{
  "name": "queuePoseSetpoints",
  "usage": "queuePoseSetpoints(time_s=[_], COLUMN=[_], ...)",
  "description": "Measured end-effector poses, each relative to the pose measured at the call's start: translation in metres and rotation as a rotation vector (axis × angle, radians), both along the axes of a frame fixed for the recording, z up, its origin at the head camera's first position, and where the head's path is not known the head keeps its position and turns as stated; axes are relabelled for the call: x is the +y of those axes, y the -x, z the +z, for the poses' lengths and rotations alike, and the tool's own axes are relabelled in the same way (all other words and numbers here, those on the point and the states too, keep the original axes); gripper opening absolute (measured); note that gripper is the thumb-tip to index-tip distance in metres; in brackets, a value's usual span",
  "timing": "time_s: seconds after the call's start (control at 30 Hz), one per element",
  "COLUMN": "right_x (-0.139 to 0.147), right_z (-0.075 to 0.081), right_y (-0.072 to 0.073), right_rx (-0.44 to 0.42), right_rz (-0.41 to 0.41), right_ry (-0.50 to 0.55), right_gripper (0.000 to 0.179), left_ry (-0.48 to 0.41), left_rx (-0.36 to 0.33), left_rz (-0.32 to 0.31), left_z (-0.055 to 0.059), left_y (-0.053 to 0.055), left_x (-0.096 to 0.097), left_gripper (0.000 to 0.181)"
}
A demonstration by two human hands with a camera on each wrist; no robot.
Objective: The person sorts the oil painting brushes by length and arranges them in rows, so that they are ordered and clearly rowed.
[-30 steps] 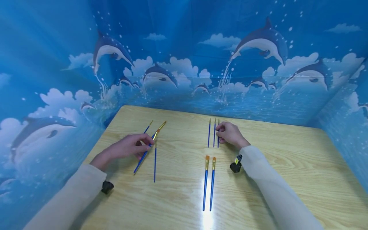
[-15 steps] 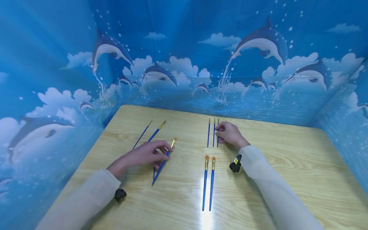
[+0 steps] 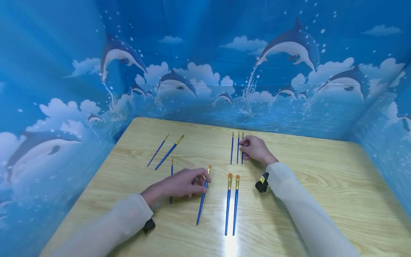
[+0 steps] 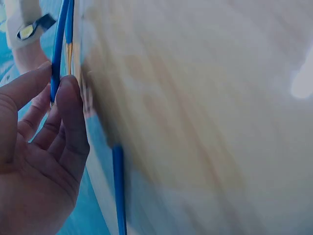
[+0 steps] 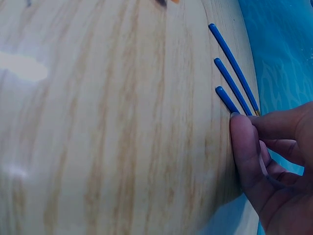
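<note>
My left hand pinches a flat paintbrush between thumb and fingers, bristles pointing away and blue handle slanting toward me. The left wrist view shows this paintbrush's blue handle at the fingertips. At the back, my right hand pinches the rightmost of three thin paintbrushes, whose handle end sticks out past the thumb. The other two, a middle thin paintbrush and a left thin paintbrush, lie parallel beside it. Two flat paintbrushes, left and right, lie side by side nearer me.
On the left of the wooden table lie a slanted thin paintbrush, a thicker gold-ferruled paintbrush and another thin paintbrush, partly behind my left hand. A dolphin-print curtain surrounds the table's far and side edges.
My left hand has carried the flat paintbrush rightward and toward me, away from the left-side paintbrushes, and it now stands closer to upright in view. My right hand has stayed in place.
</note>
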State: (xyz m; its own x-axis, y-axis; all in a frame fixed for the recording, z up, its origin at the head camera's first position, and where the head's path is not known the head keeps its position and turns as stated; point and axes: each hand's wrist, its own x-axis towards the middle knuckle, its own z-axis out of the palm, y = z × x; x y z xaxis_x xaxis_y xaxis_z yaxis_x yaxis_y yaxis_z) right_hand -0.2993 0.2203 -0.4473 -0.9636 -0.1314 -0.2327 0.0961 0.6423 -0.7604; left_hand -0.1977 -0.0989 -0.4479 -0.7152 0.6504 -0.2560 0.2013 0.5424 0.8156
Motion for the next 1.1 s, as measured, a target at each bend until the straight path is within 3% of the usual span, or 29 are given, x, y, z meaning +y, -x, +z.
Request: queuePoseSetpoints(time_s=[0.37, 0.6, 0.9, 1.1], right_x=[0.0, -0.001, 0.0, 0.0], right_z=[0.0, 0.0, 0.0, 0.001], right_y=[0.0, 0.0, 0.0, 0.0], right_rx=[-0.008, -0.013, -0.013, -0.011], right_rz=[-0.009, -0.016, -0.006, -0.002], right_ry=[-0.002, 0.007, 0.009, 0.007], right_gripper=[0.022, 0.022, 0.023, 0.025], left_ry=[0.131, 0.206, 0.285, 0.277], left_rx=[0.166, 0.252, 0.242, 0.234], left_rz=[-0.071, -0.119, -0.125, -0.125], left_z=[-0.002, 0.001, 0.001, -0.001], left_y=[-0.01, -0.018, -0.017, -0.016], left_x=[0.041, 0.055, 0.061, 0.06], left_gripper=[0.022, 0.025, 0.027, 0.024])
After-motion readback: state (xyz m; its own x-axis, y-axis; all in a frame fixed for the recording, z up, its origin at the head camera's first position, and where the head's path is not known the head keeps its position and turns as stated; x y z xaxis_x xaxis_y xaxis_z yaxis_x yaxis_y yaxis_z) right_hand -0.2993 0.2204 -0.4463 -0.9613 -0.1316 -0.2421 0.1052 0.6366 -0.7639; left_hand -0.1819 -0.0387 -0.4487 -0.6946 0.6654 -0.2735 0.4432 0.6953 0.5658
